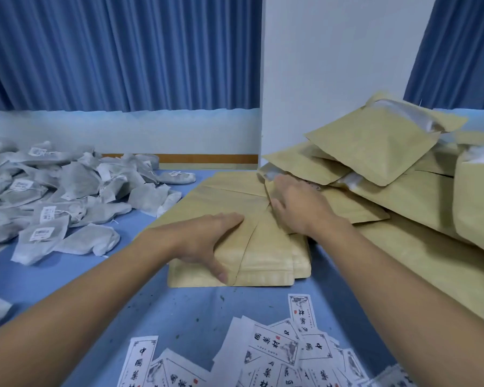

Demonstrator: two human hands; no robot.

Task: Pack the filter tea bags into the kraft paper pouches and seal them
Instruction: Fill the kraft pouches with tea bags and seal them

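A fanned stack of flat kraft paper pouches (266, 255) lies on the blue table in front of me. My left hand (207, 241) grips the stack's left side, thumb on its near edge and fingers over the top. My right hand (296, 208) lies on the pouches further back, its fingers curled round the edge of one pouch (266, 174) and lifting it. A heap of grey filter tea bags (56, 196) with small white tags sits at the left, apart from both hands.
Filled, bulging kraft pouches (380, 146) pile up at the right against a white pillar (333, 65). Printed paper labels (277, 356) lie scattered at the table's near edge. Blue curtains hang behind the table.
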